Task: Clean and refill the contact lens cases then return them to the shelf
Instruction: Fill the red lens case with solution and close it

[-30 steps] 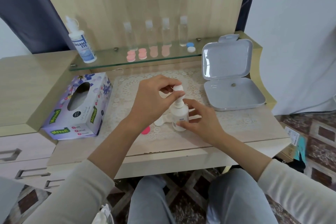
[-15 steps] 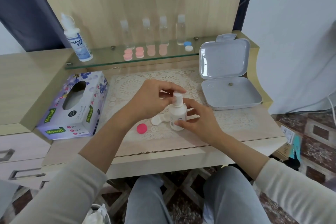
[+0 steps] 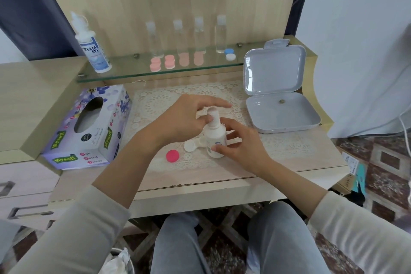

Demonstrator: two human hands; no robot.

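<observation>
The bottle [image 3: 214,138], small and white, stands upright on the lace mat [image 3: 155,104]. The right hand [image 3: 240,142] holds it low on the body, thumb on the front and fingers curled round its right side. The left hand [image 3: 186,118] is at the bottle's top. Its thumb is against the white cap [image 3: 213,115] and its forefinger lies straight over it. Motion blur makes it impossible to tell whether the fingers behind close on the cap.

Just left of the bottle's base lies the open white lens case [image 3: 195,143], partly hidden by the bottle. A pink lid [image 3: 172,155] lies further left and a little nearer the person, apart from the case.

Well left of the bottle sits the tissue box [image 3: 89,127]. To the bottle's right and further back a grey box [image 3: 282,115] lies open, its lid upright.

Behind the bottle runs the glass shelf [image 3: 124,73]. It holds a row of pink cases [image 3: 169,61], with a blue and white case [image 3: 229,54] at the right end and four clear bottles [image 3: 198,35] standing behind them. A tall solution bottle [image 3: 91,46] stands at the shelf's left end.
</observation>
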